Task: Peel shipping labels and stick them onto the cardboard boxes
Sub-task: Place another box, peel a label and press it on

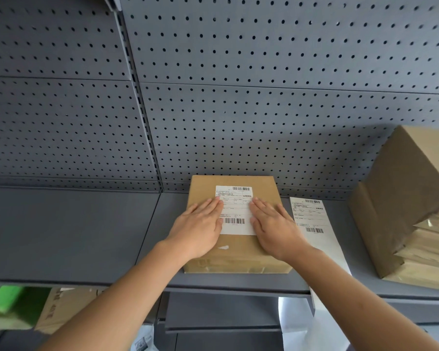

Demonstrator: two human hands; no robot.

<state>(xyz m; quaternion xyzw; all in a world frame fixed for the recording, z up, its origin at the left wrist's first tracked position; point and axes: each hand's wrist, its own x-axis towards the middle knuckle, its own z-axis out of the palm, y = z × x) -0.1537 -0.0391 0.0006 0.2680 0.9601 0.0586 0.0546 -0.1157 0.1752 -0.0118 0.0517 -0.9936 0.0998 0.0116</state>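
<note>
A small brown cardboard box (264,188) sits on the grey metal shelf (74,229), against the pegboard. A white shipping label (235,209) with barcodes lies flat on the box's top. My left hand (198,229) rests palm-down on the label's left edge and the box. On the label's right edge my right hand (274,229) lies flat the same way. Both hands have their fingers stretched out and hold nothing. A strip of further labels (312,219) on white backing lies on the shelf just right of the box and hangs over the front edge.
A larger cardboard box (401,188) stands tilted at the right end of the shelf on a stack of taped parcels (431,252). Grey pegboard (238,97) backs the shelf. Below the shelf at left are a printed carton (61,310) and something green (8,300).
</note>
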